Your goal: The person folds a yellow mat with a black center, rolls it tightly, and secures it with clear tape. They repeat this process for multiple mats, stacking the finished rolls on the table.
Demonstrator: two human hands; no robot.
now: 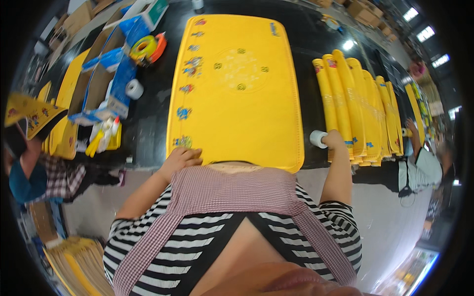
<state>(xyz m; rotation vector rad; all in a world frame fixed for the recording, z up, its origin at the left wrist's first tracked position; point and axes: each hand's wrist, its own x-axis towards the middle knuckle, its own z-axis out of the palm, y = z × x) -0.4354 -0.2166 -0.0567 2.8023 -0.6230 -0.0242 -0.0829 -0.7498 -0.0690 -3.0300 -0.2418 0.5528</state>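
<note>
A large yellow panel with rounded corners lies flat in front of me, small cartoon pictures printed down its left side and a faint circle near the top. My left hand rests on its near left corner, fingers stretched out and holding nothing. To the right of the panel, my right hand is closed around a small white roll, whose round end faces left. Just beyond that hand is a row of yellow panels, overlapping and partly under shiny clear film.
Open blue-and-brown cartons stand at left, beside tape rolls, another white roll and a yellow tray. Co-workers are on both sides. Stacked panels sit low at left. The black table ends at my waist.
</note>
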